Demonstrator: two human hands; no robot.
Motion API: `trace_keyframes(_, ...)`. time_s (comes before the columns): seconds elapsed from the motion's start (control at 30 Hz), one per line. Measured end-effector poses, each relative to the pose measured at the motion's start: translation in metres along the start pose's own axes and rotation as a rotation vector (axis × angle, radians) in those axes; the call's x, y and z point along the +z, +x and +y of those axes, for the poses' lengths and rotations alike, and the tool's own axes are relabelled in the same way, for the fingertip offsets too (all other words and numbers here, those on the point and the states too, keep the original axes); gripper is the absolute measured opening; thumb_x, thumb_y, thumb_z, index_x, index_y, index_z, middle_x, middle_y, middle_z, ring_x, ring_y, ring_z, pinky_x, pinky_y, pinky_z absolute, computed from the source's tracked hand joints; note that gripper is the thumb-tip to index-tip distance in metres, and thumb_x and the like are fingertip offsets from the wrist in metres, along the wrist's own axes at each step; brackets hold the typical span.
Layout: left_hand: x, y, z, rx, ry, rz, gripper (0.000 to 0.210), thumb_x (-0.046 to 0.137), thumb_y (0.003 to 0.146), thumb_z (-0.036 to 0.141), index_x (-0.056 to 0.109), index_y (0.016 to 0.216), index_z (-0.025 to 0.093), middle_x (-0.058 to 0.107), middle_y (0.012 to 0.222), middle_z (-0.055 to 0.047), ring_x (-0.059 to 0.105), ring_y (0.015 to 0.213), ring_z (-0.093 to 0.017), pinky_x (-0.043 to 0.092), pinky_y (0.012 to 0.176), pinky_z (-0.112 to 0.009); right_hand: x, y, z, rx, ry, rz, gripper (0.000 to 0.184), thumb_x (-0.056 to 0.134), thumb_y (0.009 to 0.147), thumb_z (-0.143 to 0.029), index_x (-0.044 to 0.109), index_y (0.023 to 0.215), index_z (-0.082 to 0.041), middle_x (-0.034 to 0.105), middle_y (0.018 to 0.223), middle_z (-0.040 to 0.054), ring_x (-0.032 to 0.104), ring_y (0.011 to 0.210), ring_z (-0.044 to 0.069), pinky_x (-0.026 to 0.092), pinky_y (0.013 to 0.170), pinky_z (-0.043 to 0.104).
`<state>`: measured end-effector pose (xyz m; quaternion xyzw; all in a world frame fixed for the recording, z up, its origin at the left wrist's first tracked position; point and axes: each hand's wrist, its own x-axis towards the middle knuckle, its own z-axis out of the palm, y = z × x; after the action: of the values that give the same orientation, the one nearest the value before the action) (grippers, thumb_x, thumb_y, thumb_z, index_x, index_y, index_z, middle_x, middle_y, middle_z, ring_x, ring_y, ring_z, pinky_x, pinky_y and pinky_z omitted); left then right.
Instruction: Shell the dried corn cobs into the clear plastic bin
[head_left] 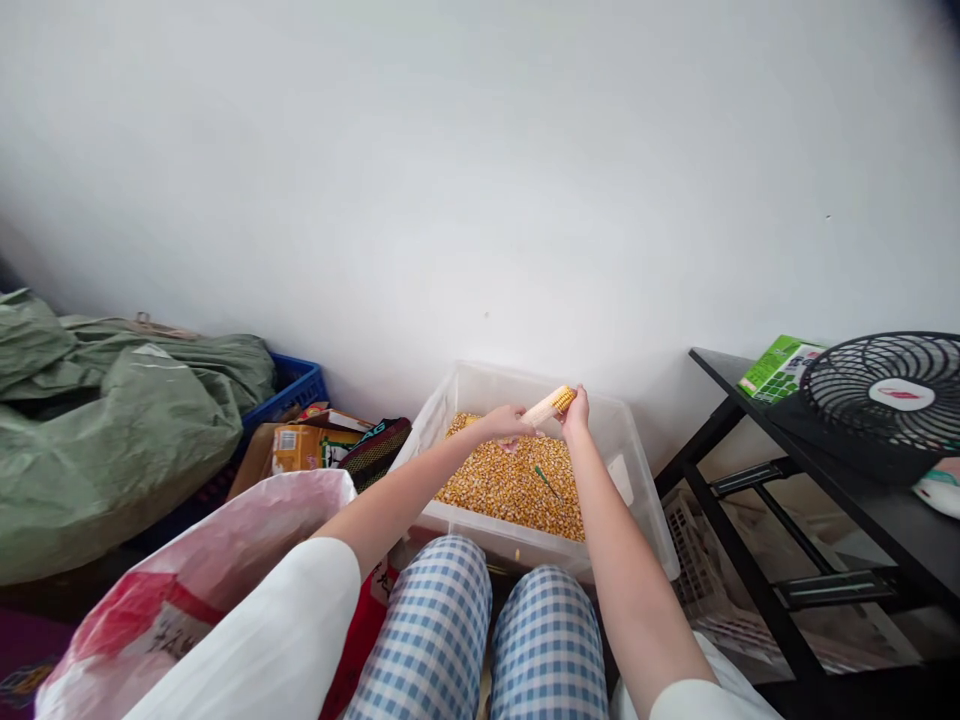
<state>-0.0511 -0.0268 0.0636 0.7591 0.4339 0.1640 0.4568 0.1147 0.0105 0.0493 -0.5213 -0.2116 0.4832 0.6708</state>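
Observation:
Between my two hands is a corn cob point(541, 409), tilted up to the right over a clear plastic bin. Its lower left part is bare and pale; yellow kernels still cover the upper right end. My left hand point(507, 424) is closed round the bare end. At the kernel-covered end, my right hand point(576, 410) grips the cob with its fingers wrapped behind it. Loose corn kernels point(502, 490) fill the bottom of the plastic bin point(656, 500). A thin tool with a green handle point(545, 478) lies on the kernels.
Left of the bin stand an open white and red woven sack point(300, 500), small boxes point(296, 448) and a blue crate point(300, 385) under a green sheet point(165, 420). On the right, a black table point(817, 440) carries a fan point(900, 390) and a green box point(780, 368). A wall rises behind.

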Motion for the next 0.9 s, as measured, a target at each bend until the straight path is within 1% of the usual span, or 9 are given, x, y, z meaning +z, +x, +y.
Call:
trace_keyframes(0.1,0.002,0.005,-0.002,-0.051,0.106,0.015,0.041,0.061,0.067,0.036,0.053,0.100,0.014,0.063,0.071,-0.003,0.060,0.055,-0.013,0.045,0.048,-0.020,-0.006,0.000,0.005,0.103,-0.017,-0.040,0.024,0.037,0.079,-0.039,0.048,0.071,-0.019,0.056,0.056,-0.0006,0.056,0.051,0.014,0.044,0.044,0.023)
trace_keyframes(0.2,0.010,0.009,0.000,-0.083,0.410,0.161,0.031,0.056,0.071,0.029,0.055,0.098,0.014,0.065,0.079,-0.007,0.063,0.070,-0.018,0.049,0.062,-0.026,-0.006,0.001,0.007,0.143,-0.008,-0.001,0.024,0.039,0.077,-0.039,0.047,0.068,-0.019,0.055,0.055,0.0009,0.055,0.048,0.015,0.045,0.043,0.027)
trace_keyframes(0.3,0.019,0.011,0.004,-0.089,0.577,0.315,0.029,0.054,0.073,0.025,0.056,0.098,0.012,0.063,0.093,-0.015,0.059,0.092,-0.027,0.045,0.079,-0.038,0.000,0.001,0.008,0.103,0.046,0.101,0.027,0.029,0.080,-0.037,0.040,0.062,-0.020,0.050,0.050,0.0002,0.052,0.046,0.014,0.047,0.045,0.028)
trace_keyframes(0.4,0.028,0.012,0.007,-0.079,0.592,0.353,0.026,0.049,0.075,0.020,0.056,0.099,0.012,0.061,0.096,-0.018,0.056,0.099,-0.028,0.041,0.085,-0.041,0.006,-0.001,0.008,0.003,0.088,0.210,0.020,0.027,0.078,-0.029,0.033,0.060,-0.022,0.043,0.047,-0.0023,0.049,0.043,0.012,0.047,0.047,0.027)
trace_keyframes(0.5,0.034,0.010,0.006,-0.081,0.553,0.340,0.020,0.050,0.072,0.021,0.060,0.088,0.012,0.063,0.091,-0.017,0.059,0.093,-0.028,0.043,0.080,-0.038,0.010,-0.004,0.008,-0.090,0.080,0.240,0.012,0.032,0.072,-0.023,0.033,0.061,-0.022,0.043,0.046,-0.0033,0.048,0.043,0.012,0.047,0.047,0.027)
trace_keyframes(0.6,0.039,0.009,0.002,-0.093,0.461,0.307,0.016,0.053,0.068,0.022,0.061,0.079,0.013,0.064,0.081,-0.013,0.061,0.083,-0.026,0.045,0.070,-0.032,0.013,-0.007,0.008,-0.158,0.036,0.226,0.012,0.031,0.071,-0.023,0.036,0.060,-0.022,0.044,0.046,-0.0037,0.048,0.042,0.012,0.045,0.045,0.026)
trace_keyframes(0.7,0.042,0.007,-0.003,-0.097,0.322,0.243,0.014,0.052,0.067,0.022,0.059,0.074,0.012,0.061,0.066,-0.008,0.061,0.062,-0.019,0.044,0.054,-0.025,0.013,-0.011,0.008,-0.222,-0.026,0.223,0.015,0.031,0.072,-0.024,0.041,0.060,-0.021,0.047,0.046,-0.0029,0.048,0.043,0.013,0.040,0.042,0.024)
trace_keyframes(0.8,0.045,0.004,-0.004,-0.094,0.137,0.143,0.009,0.050,0.066,0.020,0.054,0.070,0.013,0.051,0.052,-0.001,0.049,0.042,-0.012,0.037,0.042,-0.022,0.011,-0.016,0.008,-0.274,-0.073,0.244,0.017,0.034,0.072,-0.023,0.044,0.059,-0.020,0.050,0.050,-0.0022,0.047,0.046,0.011,0.036,0.043,0.021)
trace_keyframes(0.9,0.045,-0.001,-0.004,-0.082,-0.045,0.037,0.004,0.049,0.064,0.018,0.047,0.065,0.015,0.041,0.044,0.004,0.037,0.036,-0.008,0.032,0.038,-0.021,0.006,-0.019,0.009,-0.284,-0.082,0.239,0.019,0.033,0.075,-0.022,0.044,0.060,-0.020,0.050,0.054,-0.0033,0.046,0.049,0.009,0.035,0.046,0.019)
